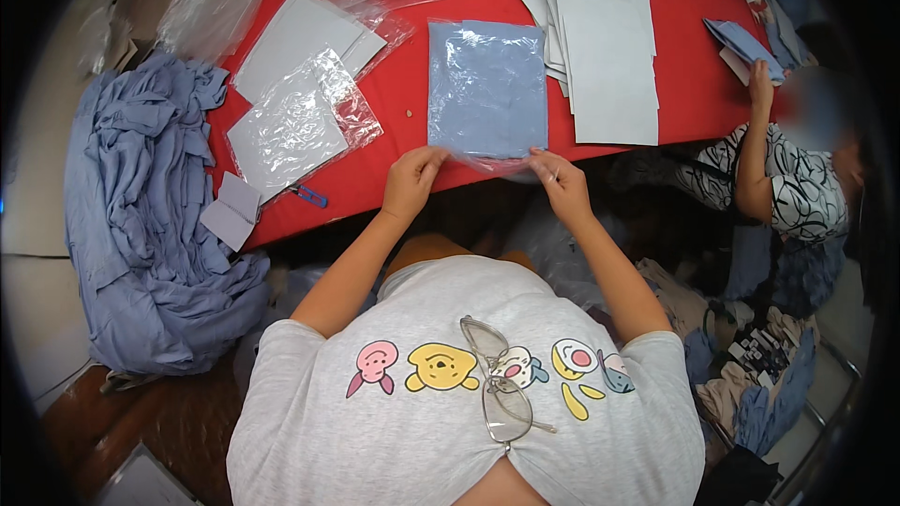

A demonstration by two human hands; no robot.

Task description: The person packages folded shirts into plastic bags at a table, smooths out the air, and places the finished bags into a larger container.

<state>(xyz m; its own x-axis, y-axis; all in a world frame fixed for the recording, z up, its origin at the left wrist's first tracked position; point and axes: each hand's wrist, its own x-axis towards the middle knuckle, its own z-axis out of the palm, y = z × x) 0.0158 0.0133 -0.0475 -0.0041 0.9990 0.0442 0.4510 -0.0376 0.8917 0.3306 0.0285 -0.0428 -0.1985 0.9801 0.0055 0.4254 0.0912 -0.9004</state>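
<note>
A folded light-blue garment (488, 89) lies flat inside a clear plastic bag on the red table, close to its front edge. The bag's near end, a strip of clear film (487, 165), stretches between my two hands. My left hand (414, 178) pinches the film at its left corner, fingers closed. At the right corner my right hand (561, 183) has thumb and fingers closed on the same film. Both hands sit at the table's edge, just below the garment.
White card sheets (609, 56) are stacked right of the garment. More white boards (291, 141) under clear film lie left, by a notepad (232, 210) and a blue cutter (307, 195). Blue garments (150, 215) heap at far left. A co-worker's hand (760, 86) holds a folded blue garment at right.
</note>
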